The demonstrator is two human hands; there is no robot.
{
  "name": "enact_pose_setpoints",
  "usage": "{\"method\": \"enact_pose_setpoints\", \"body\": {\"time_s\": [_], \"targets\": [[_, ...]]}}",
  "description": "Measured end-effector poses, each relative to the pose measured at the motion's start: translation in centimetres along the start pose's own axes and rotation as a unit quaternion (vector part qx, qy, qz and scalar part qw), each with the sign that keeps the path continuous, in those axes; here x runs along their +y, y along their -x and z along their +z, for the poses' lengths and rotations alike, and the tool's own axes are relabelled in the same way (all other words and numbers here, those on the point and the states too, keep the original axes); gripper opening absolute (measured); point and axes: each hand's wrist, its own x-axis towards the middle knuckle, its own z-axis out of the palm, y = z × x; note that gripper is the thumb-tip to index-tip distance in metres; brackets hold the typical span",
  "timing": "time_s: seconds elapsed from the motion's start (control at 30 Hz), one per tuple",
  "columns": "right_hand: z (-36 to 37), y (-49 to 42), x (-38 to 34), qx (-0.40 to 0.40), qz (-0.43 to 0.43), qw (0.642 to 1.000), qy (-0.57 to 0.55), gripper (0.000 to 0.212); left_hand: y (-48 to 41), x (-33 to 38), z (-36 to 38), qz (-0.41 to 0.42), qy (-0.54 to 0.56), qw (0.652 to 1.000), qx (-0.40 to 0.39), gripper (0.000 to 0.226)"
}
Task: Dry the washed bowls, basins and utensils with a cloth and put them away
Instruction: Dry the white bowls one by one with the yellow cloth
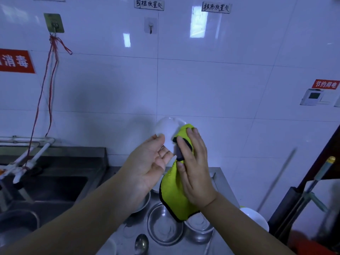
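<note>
A white bowl (166,128) is raised in front of the tiled wall, held on its edge between both hands. My left hand (149,162) supports it from the left, palm up, thumb on its outside. My right hand (193,166) presses a yellow-green cloth (174,192) with a dark edge against the bowl's right side, and the cloth hangs down below my wrist. On the steel counter (223,183) beneath stand a steel bowl (164,225), a second steel bowl (199,227) partly under the cloth, and a metal spoon (141,243).
A steel sink (55,184) with white tap pipes (31,161) lies at the left. A white bowl (255,218) sits at the counter's right end. Long handles (316,181) lean at the right. Wall hooks (150,27) and a red string (53,57) hang above.
</note>
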Motion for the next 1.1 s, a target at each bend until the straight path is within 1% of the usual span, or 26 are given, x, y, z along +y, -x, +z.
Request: {"method": "enact_pose_setpoints", "body": {"time_s": [0.07,0.1,0.17,0.2,0.27,0.33,0.37,0.4,0.43,0.47,0.5,0.53,0.57,0.6,0.67,0.7,0.73,0.77,0.8,0.87,0.93,1.0,1.03,1.1], "targets": [[-0.2,0.4,0.3,0.049,0.045,0.997,-0.048,0.047,0.0,0.1,-0.3,0.0,0.011,1.0,-0.023,0.008],[-0.3,0.4,0.3,0.073,0.076,0.991,-0.077,0.048,-0.1,0.3,-0.6,0.0,0.012,0.999,-0.035,0.012],[-0.6,0.2,0.2,0.102,0.124,0.979,-0.126,0.05,-0.5,0.6,-1.4,0.002,-0.013,0.998,-0.069,0.026],[-0.7,0.0,0.1,0.103,0.144,0.972,-0.154,0.049,-0.7,0.8,-1.9,0.006,-0.039,0.996,-0.083,0.029],[-1.1,-0.6,0.4,0.091,0.21,0.946,-0.232,0.045,-1.1,1.3,-3.0,0.016,-0.109,0.988,-0.106,0.024],[-1.7,-1.0,0.9,0.068,0.271,0.911,-0.305,0.044,-1.1,1.8,-4.0,0.031,-0.23,0.964,-0.133,0.017],[-2.0,-1.2,1.1,0.052,0.267,0.911,-0.31,0.043,-1.1,2.1,-4.2,0.04,-0.309,0.939,-0.147,0.019],[-2.4,-1.5,1.2,0.027,0.239,0.927,-0.289,0.042,-1.0,2.3,-4.4,0.051,-0.397,0.902,-0.16,0.021],[-2.7,-1.8,1.2,-0.013,0.19,0.949,-0.25,0.042,-0.8,2.5,-4.3,0.066,-0.485,0.855,-0.17,0.02],[-2.8,-2.1,1.1,-0.067,0.131,0.969,-0.198,0.042,-0.7,2.4,-4.1,0.094,-0.571,0.797,-0.173,0.014],[-2.8,-2.4,1.0,-0.126,0.076,0.978,-0.148,0.043,-0.8,2.3,-3.9,0.134,-0.652,0.727,-0.167,0.007],[-2.8,-2.6,0.8,-0.179,0.037,0.977,-0.107,0.044,-0.9,2.1,-3.8,0.18,-0.728,0.643,-0.154,0.017],[-2.9,-2.7,0.7,-0.222,0.018,0.972,-0.08,0.046,-0.8,1.8,-3.5,0.22,-0.778,0.573,-0.135,0.027],[-2.9,-2.6,0.8,-0.254,0.01,0.965,-0.063,0.05,-0.6,1.7,-3.3,0.251,-0.806,0.523,-0.117,0.03],[-3.1,-2.1,1.2,-0.307,0.011,0.951,-0.038,0.057,-0.1,1.2,-3.3,0.321,-0.836,0.433,-0.103,0.02],[-3.1,-1.7,1.5,-0.33,0.013,0.944,-0.024,0.059,-0.1,0.8,-3.6,0.359,-0.847,0.373,-0.118,0.017],[-3.2,-1.5,1.7,-0.346,0.012,0.938,-0.008,0.059,-0.1,0.4,-4.1,0.37,-0.858,0.331,-0.131,0.011],[-3.1,-1.3,1.8,-0.355,0.007,0.935,0.009,0.055,-0.1,0.3,-4.4,0.378,-0.864,0.303,-0.141,0.01],[-3.1,-1.1,1.7,-0.359,-0.007,0.933,0.029,0.048,-0.2,0.1,-4.8,0.362,-0.876,0.284,-0.145,0.017],[-3.1,-0.7,1.6,-0.362,-0.049,0.929,0.063,0.036,-0.5,0.0,-5.7,0.33,-0.892,0.26,-0.167,0.022],[-3.3,-0.4,1.4,-0.379,-0.078,0.918,0.091,0.038,-0.5,0.2,-6.2,0.323,-0.888,0.242,-0.22,0.017],[-3.7,0.0,1.6,-0.399,-0.099,0.904,0.12,0.042,-0.9,1.1,-6.9,0.324,-0.873,0.252,-0.263,0.005],[-4.0,0.1,1.7,-0.397,-0.115,0.901,0.136,0.042,-1.1,1.8,-7.3,0.323,-0.87,0.252,-0.274,0.003],[-4.8,0.0,1.9,-0.39,-0.128,0.9,0.147,0.041,-1.4,3.0,-7.2,0.334,-0.863,0.249,-0.285,0.009]]}}
